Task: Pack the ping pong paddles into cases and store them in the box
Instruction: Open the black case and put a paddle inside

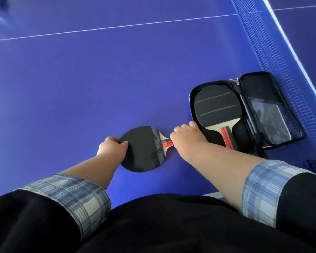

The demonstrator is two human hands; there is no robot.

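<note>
Hands share one black paddle (143,149) at frame centre, left hand (112,146) pinching its rim, right hand (185,136) wrapped round the handle, likely steering it toward the open case (244,112) at right, already holding a second paddle (216,105).

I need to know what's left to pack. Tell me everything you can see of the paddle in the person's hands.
The loose paddle has a round, glossy black rubber face and a pale wooden handle with red and black stripes. It lies low over the blue table, outside the case. The left hand pinches the blade's edge; the right hand holds the handle.
</note>
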